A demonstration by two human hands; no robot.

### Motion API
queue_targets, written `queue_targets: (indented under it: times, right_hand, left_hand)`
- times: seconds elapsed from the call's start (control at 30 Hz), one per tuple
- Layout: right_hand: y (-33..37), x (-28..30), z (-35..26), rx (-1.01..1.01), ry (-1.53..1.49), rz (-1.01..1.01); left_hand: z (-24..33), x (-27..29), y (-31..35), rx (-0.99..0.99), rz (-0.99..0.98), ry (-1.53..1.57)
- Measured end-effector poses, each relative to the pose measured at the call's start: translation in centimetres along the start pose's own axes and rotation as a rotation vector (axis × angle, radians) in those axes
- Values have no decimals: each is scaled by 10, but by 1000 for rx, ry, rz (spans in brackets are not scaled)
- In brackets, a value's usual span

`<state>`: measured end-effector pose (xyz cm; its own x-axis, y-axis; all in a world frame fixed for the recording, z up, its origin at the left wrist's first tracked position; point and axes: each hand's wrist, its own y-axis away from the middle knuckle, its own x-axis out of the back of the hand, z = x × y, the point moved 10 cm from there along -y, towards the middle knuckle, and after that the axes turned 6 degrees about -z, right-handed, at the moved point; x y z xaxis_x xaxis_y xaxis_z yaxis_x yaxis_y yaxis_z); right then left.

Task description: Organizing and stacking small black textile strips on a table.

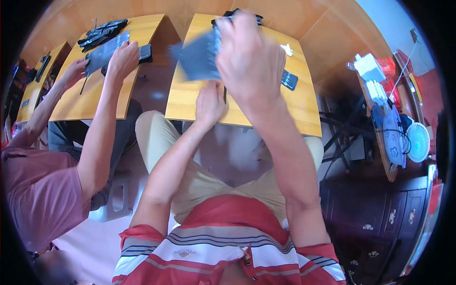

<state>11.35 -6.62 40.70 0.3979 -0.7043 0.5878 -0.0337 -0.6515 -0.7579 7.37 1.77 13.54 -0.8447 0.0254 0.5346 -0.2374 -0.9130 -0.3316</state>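
Observation:
My right hand (251, 61) is raised over the table, smeared by motion. Its fingers are closed on the edge of a dark grey flat pouch or sheet (197, 57), also blurred, with a row of pale marks along one side. Below the sheet, my left hand (210, 102) rests near the front edge of the wooden table (183, 102), fingers curled in. A thin dark strip (225, 95) shows right beside its fingertips; whether it is gripped is unclear. A small dark packet (289, 80) with pale marks lies on the tabletop beyond my right wrist.
Black packets (259, 20) lie at the table's far edge, near a crumpled white scrap (287, 49). On the left, a co-worker's hands (122, 59) hold a similar grey sheet (102, 54) over another table. At right, a side table carries a fan (418, 142) and a blue basket (393, 137).

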Motion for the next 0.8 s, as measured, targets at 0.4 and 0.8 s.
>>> queue_targets:
  times: [0.4, 0.8]
  right_hand:
    - [10, 79, 101, -241, -242, 15]
    - [60, 63, 125, -415, -710, -82]
  left_hand:
    - [-9, 19, 6, 66, -17, 276]
    - [154, 49, 68, -498, 149, -97]
